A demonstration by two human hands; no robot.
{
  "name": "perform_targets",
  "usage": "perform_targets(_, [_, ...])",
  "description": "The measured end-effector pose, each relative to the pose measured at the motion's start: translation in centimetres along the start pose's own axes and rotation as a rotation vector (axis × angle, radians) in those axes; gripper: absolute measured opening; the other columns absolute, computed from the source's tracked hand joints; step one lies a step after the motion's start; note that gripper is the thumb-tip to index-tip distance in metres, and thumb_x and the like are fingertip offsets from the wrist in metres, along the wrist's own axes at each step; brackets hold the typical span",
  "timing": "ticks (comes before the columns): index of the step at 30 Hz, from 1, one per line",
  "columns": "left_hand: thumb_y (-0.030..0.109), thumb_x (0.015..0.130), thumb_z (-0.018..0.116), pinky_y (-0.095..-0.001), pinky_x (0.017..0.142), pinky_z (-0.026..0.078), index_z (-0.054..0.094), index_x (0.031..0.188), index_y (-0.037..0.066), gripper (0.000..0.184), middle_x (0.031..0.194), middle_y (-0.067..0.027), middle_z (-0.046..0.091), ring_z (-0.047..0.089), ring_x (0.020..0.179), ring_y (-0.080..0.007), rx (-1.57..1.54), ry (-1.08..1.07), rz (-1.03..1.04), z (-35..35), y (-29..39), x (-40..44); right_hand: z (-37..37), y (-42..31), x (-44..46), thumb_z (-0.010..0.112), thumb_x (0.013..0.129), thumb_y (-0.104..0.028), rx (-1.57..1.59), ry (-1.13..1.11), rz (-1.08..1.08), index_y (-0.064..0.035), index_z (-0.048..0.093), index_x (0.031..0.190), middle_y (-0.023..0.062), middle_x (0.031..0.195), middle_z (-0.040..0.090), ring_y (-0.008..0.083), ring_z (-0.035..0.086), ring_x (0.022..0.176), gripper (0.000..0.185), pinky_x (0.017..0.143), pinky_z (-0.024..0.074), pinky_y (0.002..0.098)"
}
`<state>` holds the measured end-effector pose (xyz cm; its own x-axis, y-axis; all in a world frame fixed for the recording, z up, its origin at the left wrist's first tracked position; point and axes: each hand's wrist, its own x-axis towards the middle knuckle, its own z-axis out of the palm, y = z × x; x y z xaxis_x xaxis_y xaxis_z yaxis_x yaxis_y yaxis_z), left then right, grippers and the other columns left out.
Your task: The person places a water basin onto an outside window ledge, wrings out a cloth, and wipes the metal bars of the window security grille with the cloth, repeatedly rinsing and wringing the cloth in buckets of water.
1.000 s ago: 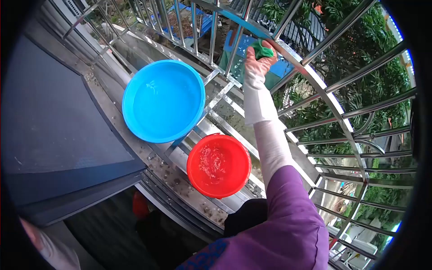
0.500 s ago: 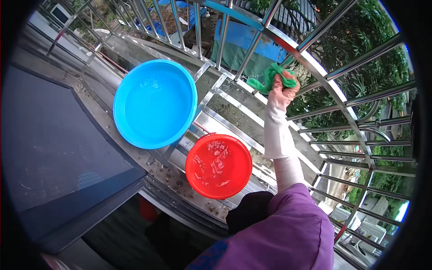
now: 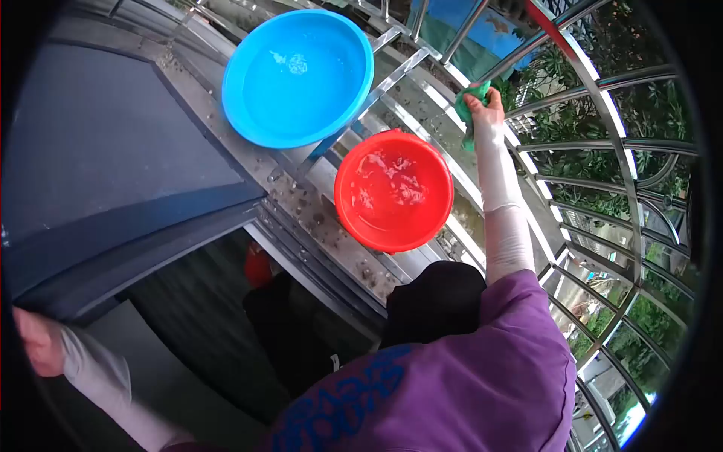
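My right hand (image 3: 486, 108) is closed around a wet-looking green cloth (image 3: 465, 113) at the lower end of a metal railing bar (image 3: 538, 103). Part of the cloth hangs below my fingers. At the far left, my left hand (image 3: 41, 345) is by the edge of the dark window sash (image 3: 128, 245); its fingers are blurred and cut off by the view's border. Between my arms stands a red bucket (image 3: 394, 192) with water in it. Beyond it, a larger blue basin (image 3: 299, 79) also holds water.
A curved metal cage of bars (image 3: 602, 90) closes off the far and right sides, with trees (image 3: 580, 158) behind it. The bucket and basin sit on metal slats over a dirty concrete ledge (image 3: 316, 215). A window track (image 3: 320, 279) runs along the near side.
My view has shifted, so the basin and bucket appear higher and further right. My right hand with the green cloth is lower on the bars. My left hand has come into view.
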<state>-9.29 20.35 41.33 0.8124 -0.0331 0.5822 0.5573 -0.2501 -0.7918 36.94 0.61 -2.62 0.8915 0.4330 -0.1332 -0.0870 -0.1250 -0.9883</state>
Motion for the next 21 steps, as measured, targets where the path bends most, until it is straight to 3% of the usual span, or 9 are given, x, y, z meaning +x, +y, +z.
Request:
perform_targets(5, [0.014, 0.097, 0.040, -0.0438, 0.107, 0.020, 0.053, 0.113, -0.004, 0.028, 0.117, -0.0153, 0.056, 0.040, 0.125, -0.0274, 0.031, 0.052, 0.007, -0.8, 0.7, -0.1, -0.5, -10.4, -5.5, 0.058, 0.093, -0.017, 0.154, -0.633, 0.149, -0.0062, 0.059, 0.116, 0.0036, 0.093, 0.067, 0.0089, 0.062, 0.078, 0.025, 0.068, 0.0505, 0.0210])
perform_targets(9, [0.015, 0.097, 0.042, -0.0449, 0.108, 0.020, 0.054, 0.109, -0.004, 0.025, 0.116, -0.0149, 0.056, 0.042, 0.123, -0.0283, 0.028, 0.113, 0.006, -0.7, 0.6, -0.5, 1.7, -14.1, -11.4, 0.061, 0.091, -0.015, -0.346, -1.030, 0.290, -0.0060, 0.064, 0.107, -0.0003, 0.085, 0.065, 0.0054, 0.058, 0.071, 0.018, 0.067, 0.0476, 0.0222])
perform_targets(11, [0.015, 0.097, 0.043, -0.0454, 0.108, 0.021, 0.055, 0.107, -0.003, 0.024, 0.116, -0.0146, 0.056, 0.043, 0.122, -0.0287, 0.027, 0.144, 0.005, -0.3, 0.4, -0.5, 4.0, -11.4, -12.7, 0.056, 0.092, -0.007, -0.645, -1.193, 0.242, -0.0083, 0.064, 0.106, -0.0009, 0.085, 0.064, 0.0065, 0.057, 0.072, 0.017, 0.065, 0.0456, 0.0209])
perform_targets(12, [0.015, 0.096, 0.044, -0.0457, 0.108, 0.021, 0.055, 0.106, -0.003, 0.023, 0.116, -0.0145, 0.056, 0.044, 0.121, -0.0290, 0.022, 0.160, 0.008, 0.0, 0.2, -0.5, 5.8, -7.7, -12.8, 0.059, 0.090, -0.013, -0.458, -1.122, 0.568, -0.0092, 0.065, 0.104, 0.0000, 0.086, 0.064, 0.0094, 0.058, 0.076, 0.016, 0.066, 0.0462, 0.0239])
perform_targets(14, [0.016, 0.096, 0.044, -0.0463, 0.108, 0.021, 0.055, 0.106, -0.003, 0.023, 0.116, -0.0146, 0.056, 0.044, 0.121, -0.0291, 0.008, 0.218, 0.048, 0.3, -0.5, -0.9, 8.9, -1.1, -14.0, 0.065, 0.085, -0.025, -0.368, -0.890, 0.849, -0.0109, 0.065, 0.104, 0.0019, 0.090, 0.065, 0.0142, 0.059, 0.081, 0.024, 0.069, 0.0470, 0.0302])
perform_targets(16, [0.018, 0.097, 0.042, -0.0475, 0.108, 0.020, 0.052, 0.111, -0.003, 0.027, 0.117, -0.0151, 0.054, 0.043, 0.121, -0.0286, -0.029, 0.181, -0.029, -0.1, 0.3, -0.4, 10.7, 2.8, -15.1, 0.070, 0.079, -0.039, -0.566, -0.597, 0.763, -0.0123, 0.065, 0.106, 0.0039, 0.096, 0.065, 0.0181, 0.059, 0.085, 0.038, 0.071, 0.0475, 0.0369])
perform_targets(19, [0.020, 0.097, 0.038, -0.0471, 0.107, 0.020, 0.050, 0.112, -0.002, 0.029, 0.117, -0.0157, 0.053, 0.041, 0.122, -0.0278, 0.114, -0.007, -0.116, -1.6, 0.8, -0.3, 10.0, 8.2, -14.6, 0.073, 0.068, -0.055, -0.743, -0.878, 0.556, -0.0140, 0.065, 0.107, 0.0057, 0.100, 0.065, 0.0217, 0.059, 0.089, 0.057, 0.074, 0.0462, 0.0446])
perform_targets(20, [0.022, 0.097, 0.035, -0.0468, 0.107, 0.021, 0.048, 0.113, -0.002, 0.031, 0.120, -0.0153, 0.050, 0.038, 0.124, -0.0275, 0.027, 0.052, -0.101, -1.5, 1.3, 0.4, 9.6, 7.1, -14.3, 0.073, 0.072, -0.043, -0.743, -0.944, 0.560, -0.0116, 0.065, 0.105, 0.0060, 0.097, 0.066, 0.0212, 0.060, 0.088, 0.046, 0.075, 0.0473, 0.0430])
perform_targets(21, [0.022, 0.097, 0.035, -0.0468, 0.107, 0.021, 0.047, 0.115, -0.002, 0.032, 0.121, -0.0150, 0.049, 0.037, 0.125, -0.0272, 0.169, -0.249, -0.379, -1.9, 2.1, 1.8, 9.2, 6.0, -14.1, 0.072, 0.077, -0.032, -0.741, -1.010, 0.563, -0.0092, 0.065, 0.103, 0.0063, 0.094, 0.066, 0.0208, 0.061, 0.086, 0.036, 0.076, 0.0485, 0.0414])
